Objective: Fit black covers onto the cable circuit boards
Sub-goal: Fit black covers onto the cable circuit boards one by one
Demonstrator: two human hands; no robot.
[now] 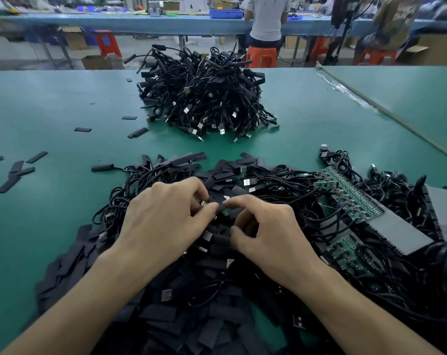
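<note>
My left hand [166, 221] and my right hand [266, 234] meet over a heap of black cables and flat black covers [191, 290] at the near middle of the green table [51, 111]. Between their fingertips sits a small black cover [223, 203] with a bit of green board showing at its edge. My left thumb and fingers pinch it from the left, and my right forefinger and thumb pinch it from the right. Green circuit boards [350, 193] with cables attached lie in rows just right of my hands.
A tall pile of black USB cables with covers fitted [204, 93] stands at the table's far middle. Loose black covers [17, 170] are scattered at the left. A grey panel [399, 231] lies under the boards at right. People sit on orange stools at the far bench.
</note>
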